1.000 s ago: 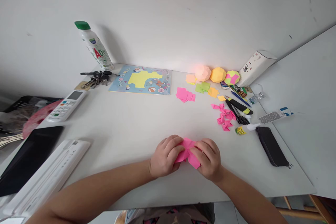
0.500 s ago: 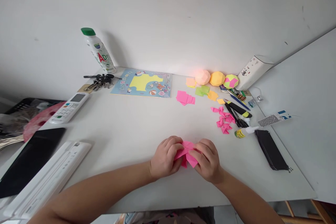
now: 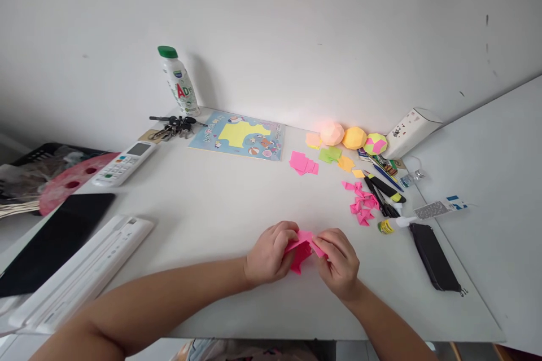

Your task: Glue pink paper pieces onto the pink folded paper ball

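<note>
Between my two hands, just above the white desk near its front edge, is a piece of pink folded paper [image 3: 301, 254]. My left hand [image 3: 273, 252] has its fingers closed around the paper's left side. With thumb and fingers, my right hand [image 3: 337, 259] pinches a flap on the right side. The paper has an open hollow facing me, and part of it is hidden behind my fingers. Several small pink folded pieces [image 3: 363, 204] lie to the right, beyond my right hand. Flat pink paper squares [image 3: 303, 163] rest farther back.
Three paper balls, the middle one orange [image 3: 354, 138], line the wall. Right: scissors [image 3: 387, 206], a glue bottle [image 3: 387, 226], a black pouch [image 3: 436, 256]. Left: a remote control [image 3: 125, 163], a black tablet [image 3: 59, 240], a white device [image 3: 84, 273], keys [image 3: 175, 127], a bottle [image 3: 180, 83].
My right hand has shifted slightly right and turned the flap it pinches, so the pink paper shows a wider hollow. The camera view has also shifted a little.
</note>
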`<state>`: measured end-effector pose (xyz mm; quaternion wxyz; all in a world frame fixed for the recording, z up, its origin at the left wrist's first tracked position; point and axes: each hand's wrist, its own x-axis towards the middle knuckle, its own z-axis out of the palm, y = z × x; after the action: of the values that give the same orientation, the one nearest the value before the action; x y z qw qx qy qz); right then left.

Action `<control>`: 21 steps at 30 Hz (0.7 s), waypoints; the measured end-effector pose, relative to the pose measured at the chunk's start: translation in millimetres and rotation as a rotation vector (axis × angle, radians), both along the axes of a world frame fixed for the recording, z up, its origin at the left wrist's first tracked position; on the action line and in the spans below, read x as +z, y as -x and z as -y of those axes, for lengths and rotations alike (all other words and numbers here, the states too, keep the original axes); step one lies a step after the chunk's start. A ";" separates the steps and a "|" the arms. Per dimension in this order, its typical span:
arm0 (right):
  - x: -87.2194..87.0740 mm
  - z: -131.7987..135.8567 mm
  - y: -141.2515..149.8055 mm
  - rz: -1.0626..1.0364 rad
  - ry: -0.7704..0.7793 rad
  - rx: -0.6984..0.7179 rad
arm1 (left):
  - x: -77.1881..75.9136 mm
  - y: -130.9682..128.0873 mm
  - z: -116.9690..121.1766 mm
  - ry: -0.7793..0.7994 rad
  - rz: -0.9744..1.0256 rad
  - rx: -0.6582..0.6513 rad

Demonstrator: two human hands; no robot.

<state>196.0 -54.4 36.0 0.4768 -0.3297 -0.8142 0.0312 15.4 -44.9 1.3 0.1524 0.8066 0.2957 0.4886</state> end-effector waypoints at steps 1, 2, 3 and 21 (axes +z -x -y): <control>0.3 0.3 0.5 0.002 0.002 -0.008 | -0.7 -0.5 -0.4 0.001 0.003 0.005; 0.7 0.8 1.0 0.005 0.005 -0.017 | -1.5 -0.9 -0.7 -0.001 0.006 0.009; 1.1 1.1 1.4 0.009 0.004 -0.027 | -2.3 -1.3 -1.1 -0.006 0.009 0.011; 2.4 -7.8 -1.2 0.043 0.193 -0.018 | 18.3 -0.9 -3.5 0.352 -0.117 0.087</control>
<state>197.3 -46.6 38.4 0.4256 -0.3820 -0.8144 0.0983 16.3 -41.4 19.6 0.2528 0.7809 0.4195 0.3877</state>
